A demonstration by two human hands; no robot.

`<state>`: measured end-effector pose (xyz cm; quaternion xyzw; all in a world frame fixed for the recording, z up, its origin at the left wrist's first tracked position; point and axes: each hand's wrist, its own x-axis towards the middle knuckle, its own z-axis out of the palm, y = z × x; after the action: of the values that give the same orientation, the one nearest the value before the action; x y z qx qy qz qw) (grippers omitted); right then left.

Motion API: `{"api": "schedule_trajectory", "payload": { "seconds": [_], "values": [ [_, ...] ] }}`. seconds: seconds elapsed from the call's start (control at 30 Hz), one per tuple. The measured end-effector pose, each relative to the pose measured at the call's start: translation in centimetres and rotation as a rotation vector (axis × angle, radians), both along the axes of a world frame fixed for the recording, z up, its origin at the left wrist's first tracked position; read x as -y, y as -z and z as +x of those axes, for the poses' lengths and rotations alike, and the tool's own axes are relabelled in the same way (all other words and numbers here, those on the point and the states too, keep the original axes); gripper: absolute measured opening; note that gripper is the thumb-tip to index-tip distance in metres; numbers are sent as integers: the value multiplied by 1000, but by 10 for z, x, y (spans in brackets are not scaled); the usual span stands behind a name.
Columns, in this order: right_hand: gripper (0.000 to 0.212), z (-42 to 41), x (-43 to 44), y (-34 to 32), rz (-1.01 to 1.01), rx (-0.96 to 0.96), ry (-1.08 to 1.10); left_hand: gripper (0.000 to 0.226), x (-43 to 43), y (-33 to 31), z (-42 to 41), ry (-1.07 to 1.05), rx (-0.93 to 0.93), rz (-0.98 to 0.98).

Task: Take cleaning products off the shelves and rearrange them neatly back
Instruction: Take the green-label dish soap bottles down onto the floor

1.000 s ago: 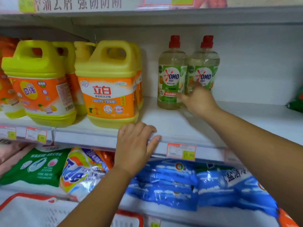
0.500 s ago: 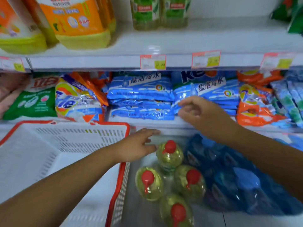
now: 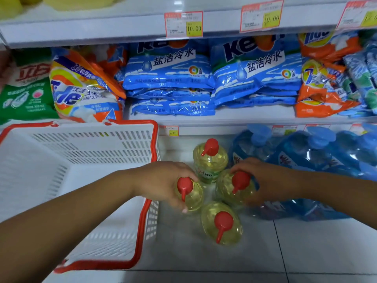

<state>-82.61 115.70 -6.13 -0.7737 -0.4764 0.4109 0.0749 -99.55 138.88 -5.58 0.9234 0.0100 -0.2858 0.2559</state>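
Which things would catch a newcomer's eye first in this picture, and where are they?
Low in the middle, the left hand grips the left bottle and the right hand grips the right bottle, two of four yellow, red-capped ones on the floor. Then the white basket with a red rim at the left, and the blue bags stacked on the shelf above.

You're in a shop aisle for sure: price tags point(image 3: 183, 24) clipped along the white shelf edges point(image 3: 102, 31), stacks of identical Keon detergent bags point(image 3: 169, 72), a Tide bag point(image 3: 81, 92) beside them, the same OMO bottle point(image 3: 221, 223) four times over, plus a red-rimmed shopping basket point(image 3: 91, 148).
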Motion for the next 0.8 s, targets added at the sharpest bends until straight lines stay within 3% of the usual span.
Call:
{"api": "schedule_trajectory", "payload": {
  "seconds": [0.2, 0.3, 0.47, 0.63, 0.8],
  "values": [
    [109, -23, 18, 70, 241, -147, 334, 88, 1, 18, -2, 112, 178, 215],
    [125, -28, 21, 100, 334, -157, 443, 96, 1, 21, 0, 130, 174, 292],
    [85, -36, 14, 90, 388, -122, 529, 101, -3, 24, 4, 158, 130, 291],
    [75, -42, 11, 62, 425, -83, 570, 87, -6, 28, 2, 150, 187, 293],
    [67, -30, 7, -8, 450, 8, 502, 98, -2, 27, 3, 202, 156, 339]
  ]
}}
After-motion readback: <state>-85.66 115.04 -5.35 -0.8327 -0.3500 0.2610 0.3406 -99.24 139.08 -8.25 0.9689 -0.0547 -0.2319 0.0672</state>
